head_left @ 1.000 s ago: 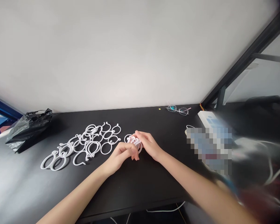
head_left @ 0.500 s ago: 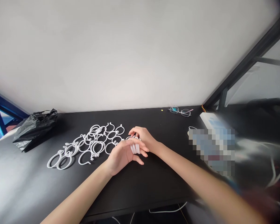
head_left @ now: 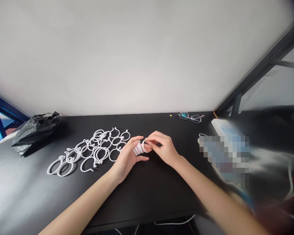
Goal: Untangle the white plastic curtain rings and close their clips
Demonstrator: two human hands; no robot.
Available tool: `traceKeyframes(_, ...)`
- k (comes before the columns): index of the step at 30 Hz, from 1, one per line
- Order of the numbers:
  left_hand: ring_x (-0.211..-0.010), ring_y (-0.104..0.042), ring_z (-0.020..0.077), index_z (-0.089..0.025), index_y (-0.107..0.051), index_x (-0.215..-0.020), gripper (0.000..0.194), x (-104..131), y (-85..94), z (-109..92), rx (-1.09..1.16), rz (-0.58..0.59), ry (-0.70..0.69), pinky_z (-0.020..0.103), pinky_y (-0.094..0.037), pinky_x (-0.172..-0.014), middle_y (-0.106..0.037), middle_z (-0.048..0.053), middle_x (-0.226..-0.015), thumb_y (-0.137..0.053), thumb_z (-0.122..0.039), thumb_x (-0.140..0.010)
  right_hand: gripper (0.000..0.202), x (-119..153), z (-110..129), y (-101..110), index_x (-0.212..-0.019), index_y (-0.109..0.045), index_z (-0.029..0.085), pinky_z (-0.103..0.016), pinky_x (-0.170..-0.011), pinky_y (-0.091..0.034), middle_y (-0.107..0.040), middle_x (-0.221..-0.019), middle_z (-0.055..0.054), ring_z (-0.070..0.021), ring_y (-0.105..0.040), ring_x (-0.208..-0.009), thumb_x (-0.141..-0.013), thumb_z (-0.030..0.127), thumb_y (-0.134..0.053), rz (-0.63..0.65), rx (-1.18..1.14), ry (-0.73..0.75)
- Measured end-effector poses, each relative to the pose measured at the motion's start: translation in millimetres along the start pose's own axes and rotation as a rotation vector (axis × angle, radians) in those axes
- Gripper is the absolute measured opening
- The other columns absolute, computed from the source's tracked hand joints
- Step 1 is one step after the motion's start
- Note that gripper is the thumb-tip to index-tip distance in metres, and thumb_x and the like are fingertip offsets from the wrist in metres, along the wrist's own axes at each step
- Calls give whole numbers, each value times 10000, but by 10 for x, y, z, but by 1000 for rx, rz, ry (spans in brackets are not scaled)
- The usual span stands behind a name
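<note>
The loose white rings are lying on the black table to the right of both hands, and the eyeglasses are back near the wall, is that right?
Not quite. In the head view, the loose white rings lie to the left of the left hand and right hand. They are on the black table, and the eyeglasses are near the wall.

Held rings (head_left: 138, 149): plastic-looking, smooth, low sheen | Loose rings (head_left: 96, 154), left: matching plastic finish | Tabletop (head_left: 147, 195): smooth, satin, bright glare at left | Bag (head_left: 36, 133), far left: thin plastic film, crumpled, glossy | Spectacles (head_left: 184, 115), far right: thin metal-looking rims, reflective lenses | Wall (head_left: 142, 62), far: matt, smooth | Frame (head_left: 259, 69), right: metal-looking, matt
</note>
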State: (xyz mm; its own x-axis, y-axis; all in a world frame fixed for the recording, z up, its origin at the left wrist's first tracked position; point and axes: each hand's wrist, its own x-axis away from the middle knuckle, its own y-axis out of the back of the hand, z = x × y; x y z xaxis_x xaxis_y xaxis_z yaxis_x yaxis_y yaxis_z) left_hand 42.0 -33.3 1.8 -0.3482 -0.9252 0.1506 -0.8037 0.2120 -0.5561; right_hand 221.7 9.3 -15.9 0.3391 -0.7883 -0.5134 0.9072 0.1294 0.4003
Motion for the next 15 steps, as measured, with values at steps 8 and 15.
traceKeyframes(8, -894, -617, 194, -235, -680, -1038, 186, 7, 43, -7, -27, 144, -46, 316, -533, -800, -651, 38, -829, -542, -298, -930, 301, 26, 101, -90, -1113, -649, 197, -283, -604, -547, -637, -1095, -87, -166, -637, -803, -836, 313, -642, 52, -473, -491)
traceKeyframes(15, -943, -650, 277, -181, -790, -859, 295, 113, 3, -59, -493, 250, -215, 393, -470, -926, -737, 103, -899, -552, -345, -918, 271, 15, 204, -92, -645, -587, 148, -245, -665, -464, -488, -536, 47, -84, -506, -571, -848, 325, -618, 359, -901, -697)
